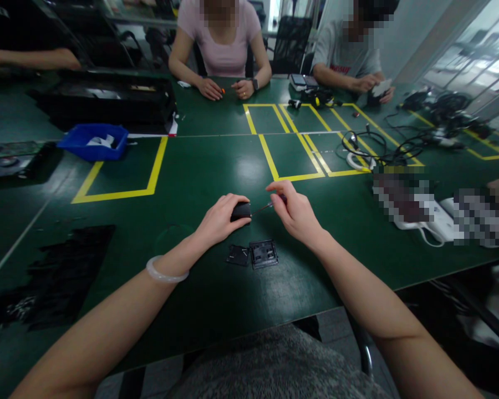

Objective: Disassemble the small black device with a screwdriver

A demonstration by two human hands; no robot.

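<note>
My left hand (pixel 221 218) grips a small black box-shaped device (pixel 242 211) and holds it on the green table. In my right hand (pixel 294 212) is a screwdriver (pixel 268 206), pinched by its dark handle, its thin shaft pointing left. The tip meets or nearly meets the device's right side; contact is too small to make out. Just below, nearer to me, lie two flat black plastic pieces: a thinner plate (pixel 238 255) and a rectangular frame-like cover (pixel 264 254). Much of the device is hidden under my left fingers.
Black parts and small screws (pixel 23 306) lie at the left. Behind them are a blue tray (pixel 93 143) and a long black case (pixel 112 100). Cables (pixel 382 145) and a white power strip (pixel 441 219) lie at the right. Two people sit opposite; other arms show at both sides.
</note>
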